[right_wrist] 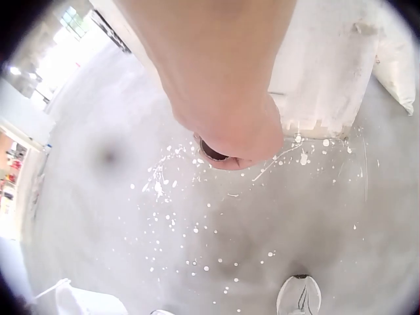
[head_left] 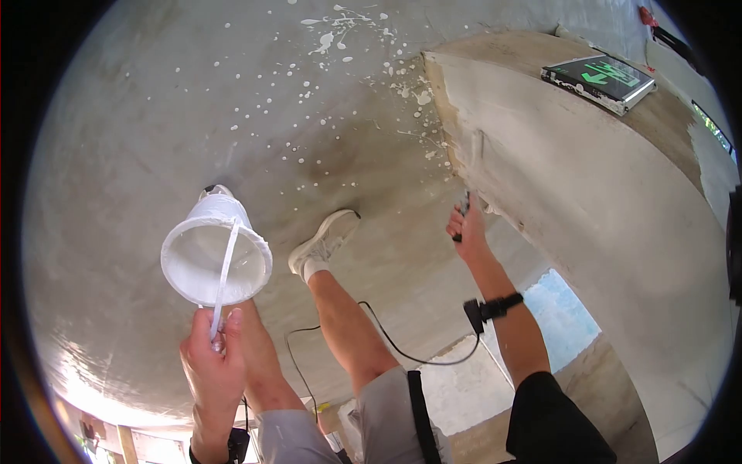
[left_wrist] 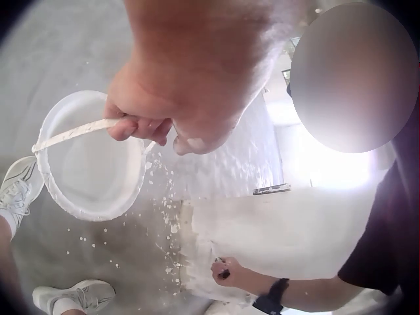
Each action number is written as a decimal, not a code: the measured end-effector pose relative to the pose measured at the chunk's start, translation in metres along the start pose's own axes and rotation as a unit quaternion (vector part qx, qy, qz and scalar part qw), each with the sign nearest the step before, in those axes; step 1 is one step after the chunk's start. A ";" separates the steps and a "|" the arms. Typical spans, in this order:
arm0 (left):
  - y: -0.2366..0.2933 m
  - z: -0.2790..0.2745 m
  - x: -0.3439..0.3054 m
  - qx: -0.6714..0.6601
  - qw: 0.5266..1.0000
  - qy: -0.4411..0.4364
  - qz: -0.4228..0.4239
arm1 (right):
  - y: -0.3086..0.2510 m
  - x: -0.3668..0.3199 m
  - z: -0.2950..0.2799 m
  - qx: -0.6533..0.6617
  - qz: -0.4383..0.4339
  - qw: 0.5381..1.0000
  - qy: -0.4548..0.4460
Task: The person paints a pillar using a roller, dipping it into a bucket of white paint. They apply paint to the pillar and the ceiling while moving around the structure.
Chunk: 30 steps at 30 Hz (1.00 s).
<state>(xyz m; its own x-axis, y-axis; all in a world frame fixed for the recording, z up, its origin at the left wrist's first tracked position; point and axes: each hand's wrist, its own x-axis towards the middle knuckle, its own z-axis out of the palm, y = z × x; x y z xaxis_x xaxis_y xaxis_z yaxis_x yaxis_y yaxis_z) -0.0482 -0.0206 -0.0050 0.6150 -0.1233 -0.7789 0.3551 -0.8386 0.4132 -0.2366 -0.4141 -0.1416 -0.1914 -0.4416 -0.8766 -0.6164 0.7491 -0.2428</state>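
My left hand grips the white strap-like handle of a white bucket. The bucket hangs tilted, its mouth toward the head camera and its inside coated white. In the left wrist view, the fingers curl round the handle beside the bucket rim. My right hand holds a dark-handled tool close to the lower edge of a pale plastered low wall. The handle end pokes out of the fist in the right wrist view; the hand hides most of the tool, so I cannot tell its kind.
White splashes dot the grey floor in front of the wall. A green-lit exit sign lies on the wall's top. A black cable runs to the right wrist. A blue patch shows behind the right forearm. My shoe stands mid-floor.
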 end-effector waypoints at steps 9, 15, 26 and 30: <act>-0.010 0.006 0.020 0.029 0.999 -0.034 0.020 | 0.032 0.142 0.119 0.019 -0.058 0.998 0.015; -0.013 0.008 0.020 -0.003 1.000 -0.011 0.029 | -0.004 0.031 0.071 0.009 -0.041 0.999 -0.008; -0.009 -0.011 0.023 -0.013 1.000 0.002 0.022 | -0.010 0.007 0.055 -0.017 -0.036 0.999 0.000; -0.015 -0.012 0.022 0.005 1.000 -0.005 0.011 | 0.011 0.104 0.110 -0.045 -0.073 0.996 -0.014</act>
<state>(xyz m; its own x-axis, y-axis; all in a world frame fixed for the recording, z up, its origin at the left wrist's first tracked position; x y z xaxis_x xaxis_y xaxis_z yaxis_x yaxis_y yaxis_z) -0.0318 -0.0047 -0.0229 0.6146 -0.1469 -0.7750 0.3345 -0.8412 0.4248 -0.1793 -0.3971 -0.2814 -0.0749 -0.5274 -0.8463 -0.7017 0.6309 -0.3310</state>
